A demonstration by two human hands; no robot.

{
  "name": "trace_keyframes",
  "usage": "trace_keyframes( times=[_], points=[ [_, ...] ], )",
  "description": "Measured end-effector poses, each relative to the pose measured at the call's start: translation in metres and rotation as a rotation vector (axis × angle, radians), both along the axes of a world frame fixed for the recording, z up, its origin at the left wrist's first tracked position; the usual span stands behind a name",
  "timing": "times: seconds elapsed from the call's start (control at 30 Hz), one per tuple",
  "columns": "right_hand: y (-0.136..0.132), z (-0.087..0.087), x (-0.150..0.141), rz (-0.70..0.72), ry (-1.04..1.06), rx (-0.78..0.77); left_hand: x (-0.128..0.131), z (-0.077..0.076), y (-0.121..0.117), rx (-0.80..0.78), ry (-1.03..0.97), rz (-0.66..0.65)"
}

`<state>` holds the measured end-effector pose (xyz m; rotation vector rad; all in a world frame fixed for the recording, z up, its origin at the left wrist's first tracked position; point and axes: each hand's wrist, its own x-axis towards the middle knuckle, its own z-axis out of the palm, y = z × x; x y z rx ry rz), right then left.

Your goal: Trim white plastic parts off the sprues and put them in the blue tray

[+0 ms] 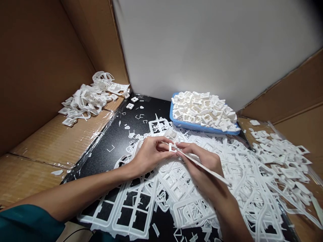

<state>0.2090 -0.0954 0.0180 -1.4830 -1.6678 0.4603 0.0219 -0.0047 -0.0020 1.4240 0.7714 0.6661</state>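
Between the thumb and fingers of my left hand (148,156) is a small white square plastic frame (171,148) with an open middle. My right hand (203,159) is closed round a long, thin white stick-like tool (209,170), whose near end slants down to the right. The tool's far end meets the plastic frame, but the fingers partly hide its tip, so I cannot tell its kind. Both hands are close together above a heap of white plastic sprues and scraps (242,171).
A blue tray (204,127) piled with small white parts stands behind the hands. More white pieces (88,97) lie on cardboard at the left, and another pile (285,161) is at the right. Cardboard walls (40,50) and a grey-white panel (202,47) enclose the black tabletop (111,132).
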Motion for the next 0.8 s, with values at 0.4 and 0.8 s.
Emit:
trace_keyframes(
  times=[0.4, 0.8],
  points=[
    [0.0022, -0.0006, -0.0065, 0.05, -0.273, 0.155, -0.0001, -0.0046, 0.0002, 0.003, -0.002, -0.007],
    [0.0044, -0.0014, -0.0044, 0.166, -0.722, 0.297, 0.0012, -0.0056, 0.0009, -0.028, -0.044, -0.013]
  ],
)
